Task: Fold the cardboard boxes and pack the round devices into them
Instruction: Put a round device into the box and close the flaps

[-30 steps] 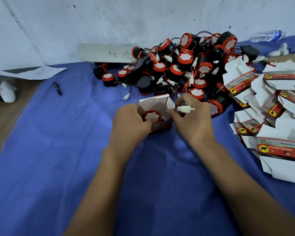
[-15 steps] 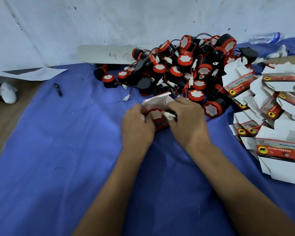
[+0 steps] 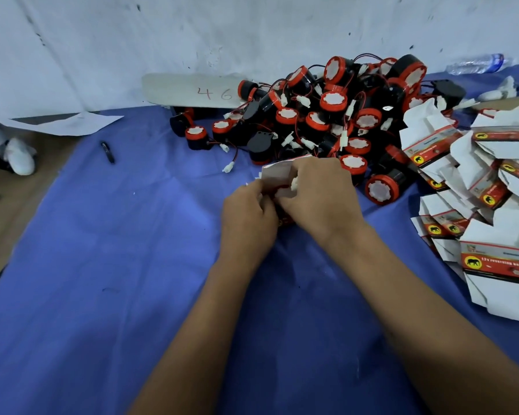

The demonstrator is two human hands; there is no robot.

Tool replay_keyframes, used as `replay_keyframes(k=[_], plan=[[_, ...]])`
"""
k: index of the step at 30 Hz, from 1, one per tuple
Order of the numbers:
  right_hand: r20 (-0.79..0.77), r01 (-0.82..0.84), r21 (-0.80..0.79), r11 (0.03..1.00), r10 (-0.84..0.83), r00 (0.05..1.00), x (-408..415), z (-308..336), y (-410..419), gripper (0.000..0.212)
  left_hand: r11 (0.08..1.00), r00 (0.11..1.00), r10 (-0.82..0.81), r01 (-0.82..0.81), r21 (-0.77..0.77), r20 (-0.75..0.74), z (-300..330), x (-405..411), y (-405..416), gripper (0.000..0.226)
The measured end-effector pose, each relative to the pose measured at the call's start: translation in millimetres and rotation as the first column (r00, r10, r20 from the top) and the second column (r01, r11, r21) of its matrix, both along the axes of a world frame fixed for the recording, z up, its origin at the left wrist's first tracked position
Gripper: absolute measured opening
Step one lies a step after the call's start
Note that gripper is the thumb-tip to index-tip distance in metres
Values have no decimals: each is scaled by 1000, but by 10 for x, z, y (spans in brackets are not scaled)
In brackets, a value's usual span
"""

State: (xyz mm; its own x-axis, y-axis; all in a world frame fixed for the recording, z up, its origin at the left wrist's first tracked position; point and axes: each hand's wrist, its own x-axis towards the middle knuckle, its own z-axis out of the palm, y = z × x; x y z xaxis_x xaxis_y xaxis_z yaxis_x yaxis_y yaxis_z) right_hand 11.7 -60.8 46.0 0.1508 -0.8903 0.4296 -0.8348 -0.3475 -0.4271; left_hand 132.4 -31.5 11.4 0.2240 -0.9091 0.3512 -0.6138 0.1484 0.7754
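Flap lower (box between hands)

The right hand has tucked the white connector into the box, its flap now lower.

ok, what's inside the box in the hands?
Between the left hand and right hand, the box shows a red-and-white sliver of a device and a white plug; the hands hide the rest.

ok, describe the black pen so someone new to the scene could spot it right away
Start from the blue cloth covering the table and look to its far left edge, well left of the pile of red-and-black round devices. The black pen lies there alone on the cloth, a slim dark stick with no wires and no red cap.
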Motion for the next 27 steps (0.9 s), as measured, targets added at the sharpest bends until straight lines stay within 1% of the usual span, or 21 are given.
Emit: replay_keyframes(k=[1,6,9,11,14,16,18,20,21,24,27], plan=[[-25,9,14,1000,-9,1000,15,12,-12,20,1000,1000,-1,1,2,8,-4,0,1,46],[-54,5,101,995,1,999,-6,44,-80,27,1000,998,22,-22,-13,56,-61,-30,-25,24],[-47,-2,134,991,8,999,-66,57,-110,22,998,993,52,-49,-30,109,-87,-38,-26,14],[-7,-35,156,987,37,999,-108,58,-113,21,998,995,37,-32,-59,96,-88,-34,-16,16],[-6,-63,140,988,65,998,-145,84,-80,20,995,999,-41,44,-84,32,-71,-30,-3,27],[8,-148,132,980,148,989,-173,124,-55,13,996,997,-56,60,-61,60,-58,-39,0,28],[0,-226,176,958,230,973,-249,159,-70,9,998,996,-42,46,-42,83,-33,-49,-5,34],[-2,-230,237,944,237,971,-348,165,-115,10,999,997,-29,31,-25,77,-5,-46,-10,40],[-6,-217,223,950,224,975,-378,153,-134,13,999,997,-26,27,-17,76,4,-41,-8,41],[-69,-157,78,984,163,984,-377,84,-150,17,999,997,-38,39,-9,70,11,-16,-15,42],[-81,-89,-19,996,88,993,-336,51,-139,23,999,998,-52,52,-11,45,21,6,-27,41]])
